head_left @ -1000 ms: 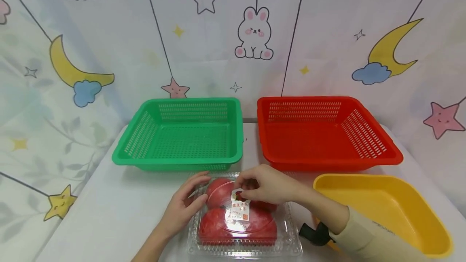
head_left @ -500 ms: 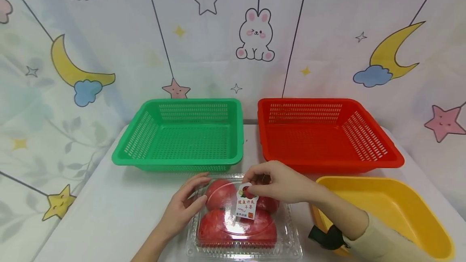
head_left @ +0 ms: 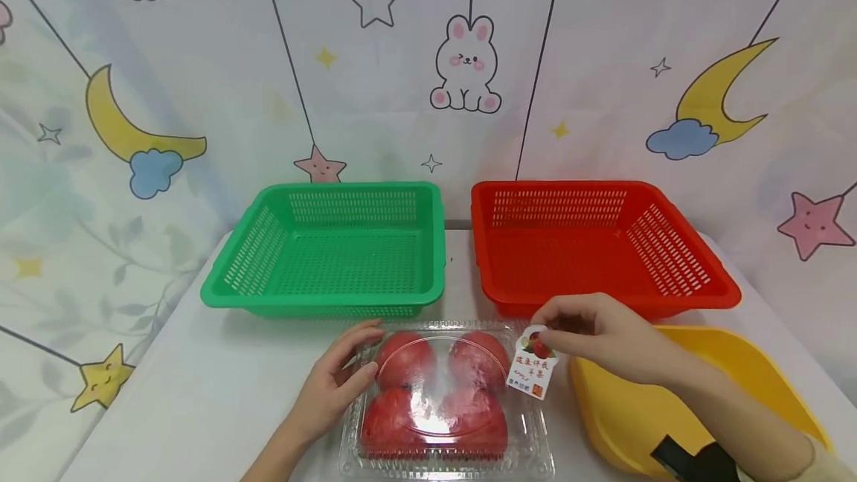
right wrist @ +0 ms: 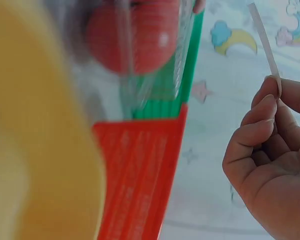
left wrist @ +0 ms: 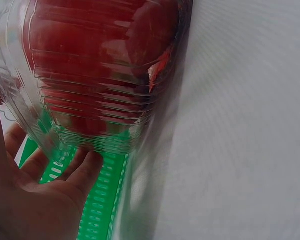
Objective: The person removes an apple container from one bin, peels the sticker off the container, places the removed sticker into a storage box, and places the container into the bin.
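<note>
Steadying, presumably, the clear box of 4 red fruits on the desk, left hand rests loose fingers against its left side, right hand pinching label by its top near box's right edge, likely for readability.

A white table stands before a backdrop printed with moons, stars and a rabbit, like a nursery corner or a staged set. Which it is cannot be told.

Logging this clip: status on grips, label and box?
Right grip pinching white apple-printed label, apart from clear plastic box of round red fruit. Left grip touching box's left side. Yellow plastic tub under right forearm, not blocking.
</note>
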Motion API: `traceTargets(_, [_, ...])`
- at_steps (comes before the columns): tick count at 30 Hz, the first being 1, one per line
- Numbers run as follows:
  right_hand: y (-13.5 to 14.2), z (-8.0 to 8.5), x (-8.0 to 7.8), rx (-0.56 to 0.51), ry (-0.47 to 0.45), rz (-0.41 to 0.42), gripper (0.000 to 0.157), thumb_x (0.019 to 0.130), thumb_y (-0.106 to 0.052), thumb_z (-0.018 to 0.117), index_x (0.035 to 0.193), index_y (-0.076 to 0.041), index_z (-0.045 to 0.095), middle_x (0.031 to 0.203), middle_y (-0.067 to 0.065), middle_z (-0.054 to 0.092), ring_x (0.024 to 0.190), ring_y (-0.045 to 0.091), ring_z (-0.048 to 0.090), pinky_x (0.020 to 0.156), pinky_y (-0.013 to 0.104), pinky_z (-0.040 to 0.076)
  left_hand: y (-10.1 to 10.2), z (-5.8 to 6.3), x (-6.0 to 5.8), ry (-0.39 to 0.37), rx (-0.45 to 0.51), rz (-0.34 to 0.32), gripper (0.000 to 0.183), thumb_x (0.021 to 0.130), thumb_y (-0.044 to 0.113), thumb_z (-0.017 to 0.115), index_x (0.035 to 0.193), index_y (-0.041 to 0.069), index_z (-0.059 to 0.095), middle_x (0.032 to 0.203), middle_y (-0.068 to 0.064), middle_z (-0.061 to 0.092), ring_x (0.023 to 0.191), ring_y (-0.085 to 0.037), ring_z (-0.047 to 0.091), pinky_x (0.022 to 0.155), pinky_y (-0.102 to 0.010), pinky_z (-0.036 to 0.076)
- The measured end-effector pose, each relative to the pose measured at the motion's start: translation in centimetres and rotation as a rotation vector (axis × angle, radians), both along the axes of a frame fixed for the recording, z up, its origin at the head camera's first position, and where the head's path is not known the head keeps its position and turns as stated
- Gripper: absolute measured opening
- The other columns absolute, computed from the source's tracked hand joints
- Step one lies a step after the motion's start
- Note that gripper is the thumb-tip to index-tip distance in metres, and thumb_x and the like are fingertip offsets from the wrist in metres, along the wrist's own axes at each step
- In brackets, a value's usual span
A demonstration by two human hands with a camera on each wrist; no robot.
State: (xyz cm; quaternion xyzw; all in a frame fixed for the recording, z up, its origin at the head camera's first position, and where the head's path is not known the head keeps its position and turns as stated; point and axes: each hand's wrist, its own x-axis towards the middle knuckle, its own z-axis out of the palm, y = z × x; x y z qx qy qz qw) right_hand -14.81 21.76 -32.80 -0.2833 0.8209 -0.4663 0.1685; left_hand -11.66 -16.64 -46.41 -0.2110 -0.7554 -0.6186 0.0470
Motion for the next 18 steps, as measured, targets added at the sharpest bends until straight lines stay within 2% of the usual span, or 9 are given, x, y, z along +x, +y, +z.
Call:
traceTargets(8, [6.1, -1.3, 0.9, 0.054, 0.025, -0.113, 0.014, 0.102, -0.011, 0.061, 0.112, -0.014, 0.070, 0.098, 0.002, 0.070, 0.088, 0.019, 0.065, 0.073, 0.028, 0.058, 0.0, -0.1, 0.0, -0.002, -0.001, -0.008, 0.039, 0.098, 0.000, 0.060, 0.137, 0.010, 0.058, 0.150, -0.010, 0.046, 0.133, -0.017, 0.049, 0.104, -0.030, 0.044])
traceTargets(13, [10.0, -2.4, 1.3, 0.126, -0.030, -0.150, 0.014, 0.103, -0.011, 0.058, 0.112, -0.009, 0.068, 0.099, 0.004, 0.070, 0.089, 0.017, 0.064, 0.073, 0.028, 0.057, 0.1, -0.1, 0.0, -0.008, 0.009, -0.014, 0.039, 0.098, 0.000, 0.060, 0.137, 0.009, 0.058, 0.150, -0.012, 0.046, 0.132, -0.017, 0.050, 0.103, -0.030, 0.045])
traceTargets(18, [12.6, -3.7, 1.2, 0.197, -0.132, -0.162, 0.019, 0.104, -0.013, 0.057, 0.117, -0.001, 0.065, 0.103, 0.005, 0.069, 0.091, 0.016, 0.065, 0.078, 0.027, 0.058, 0.0, -0.1, 0.0, -0.017, 0.017, -0.019, 0.040, 0.098, -0.001, 0.060, 0.137, 0.008, 0.058, 0.150, -0.017, 0.045, 0.132, -0.015, 0.050, 0.103, -0.031, 0.045])
